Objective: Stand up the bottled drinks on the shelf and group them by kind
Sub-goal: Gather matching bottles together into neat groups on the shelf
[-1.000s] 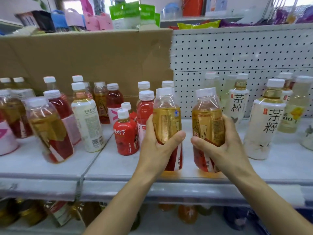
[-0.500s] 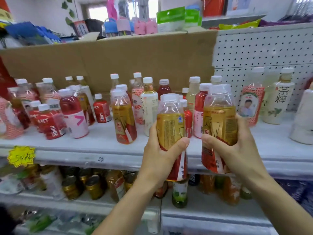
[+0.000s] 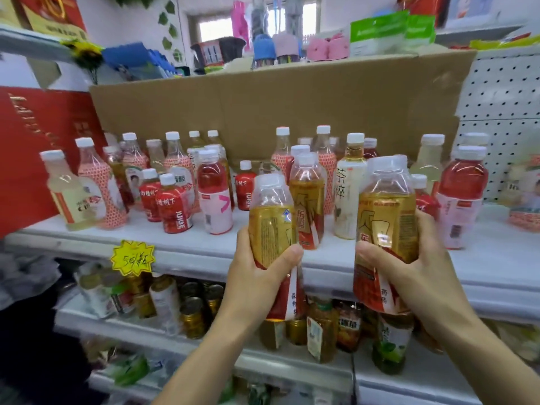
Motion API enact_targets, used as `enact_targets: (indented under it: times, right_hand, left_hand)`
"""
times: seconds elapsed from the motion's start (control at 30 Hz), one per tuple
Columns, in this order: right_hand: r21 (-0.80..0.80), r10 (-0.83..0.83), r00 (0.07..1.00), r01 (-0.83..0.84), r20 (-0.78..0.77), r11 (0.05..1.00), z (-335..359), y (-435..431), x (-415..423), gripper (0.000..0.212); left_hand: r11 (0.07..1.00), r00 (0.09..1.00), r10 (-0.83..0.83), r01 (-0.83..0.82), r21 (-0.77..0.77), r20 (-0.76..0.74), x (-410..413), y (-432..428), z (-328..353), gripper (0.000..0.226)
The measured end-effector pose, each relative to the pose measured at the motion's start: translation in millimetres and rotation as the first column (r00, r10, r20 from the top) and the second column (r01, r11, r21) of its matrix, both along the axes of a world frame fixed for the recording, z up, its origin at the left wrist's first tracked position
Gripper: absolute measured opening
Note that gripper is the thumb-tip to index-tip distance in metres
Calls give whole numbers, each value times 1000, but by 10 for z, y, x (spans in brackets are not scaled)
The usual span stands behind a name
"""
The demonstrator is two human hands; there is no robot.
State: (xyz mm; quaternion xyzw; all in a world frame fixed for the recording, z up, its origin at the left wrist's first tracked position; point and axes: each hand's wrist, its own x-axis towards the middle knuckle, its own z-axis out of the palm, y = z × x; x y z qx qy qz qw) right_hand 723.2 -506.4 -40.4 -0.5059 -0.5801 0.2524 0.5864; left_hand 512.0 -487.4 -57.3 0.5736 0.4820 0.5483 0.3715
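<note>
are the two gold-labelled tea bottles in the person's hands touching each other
Apart. The head view shows the left hand's gold-labelled bottle and the right hand's gold-labelled bottle separated by a clear gap, with shelf bottles visible between them.

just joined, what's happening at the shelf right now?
A person is sorting bottled drinks. The left hand holds one amber tea bottle and the right hand holds a matching one, both upright in front of the shelf edge. A third bottle of the same kind stands on the shelf just behind them, among mixed red juice and white-label bottles that are not yet grouped.
</note>
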Motion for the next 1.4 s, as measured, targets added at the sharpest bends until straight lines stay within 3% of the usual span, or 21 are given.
enact_targets:
  times: [0.17,0.3,0.4,0.67,0.77,0.87,0.93,1.03,1.1,1.2,1.4]
  right_hand:
    - [41,-15,1000,15,4,999,19,367,-124,81]
    - [55,-47,999,47,7,997,27,643,-153,81]
    - [76,-85,996,83,13,994,24,772,-174,79]
    - [89,-210,978,207,20,974,6,870,-209,76]
    - [77,-244,970,243,-9,967,-33,853,-219,74]
    - [61,-265,964,266,-24,962,-70,878,-266,78]
    - [60,-278,960,279,-29,958,-108,923,-333,79]
    - [67,-274,961,275,-21,959,-177,1000,-414,80]
    - [62,-261,965,261,-11,963,-206,1037,-456,83]
    - [50,-231,973,232,-21,971,-235,1061,-529,85]
    - [8,-106,994,106,-1,994,-307,1172,-843,89]
  left_hand:
    - [997,998,56,-57,48,21,-191,586,54,73]
    - [998,999,48,-49,51,22,-263,1121,148,75]
    - [994,998,34,-28,106,-53,-271,1460,160,83]
    - [990,993,-117,115,77,17,-273,2066,14,88]
    - [992,996,-93,92,82,13,-269,2071,-4,86]
    - [937,996,88,-75,341,-23,-163,1752,18,71]
    - [884,995,40,5,467,-87,-8,1551,46,75]
    - [897,962,-19,136,420,-272,234,1541,25,89]
    - [922,961,-62,159,353,-270,300,1600,4,85]
    - [908,955,-84,191,374,-283,228,1560,-15,80]
    - [893,961,49,81,442,-273,-163,1506,-105,76]
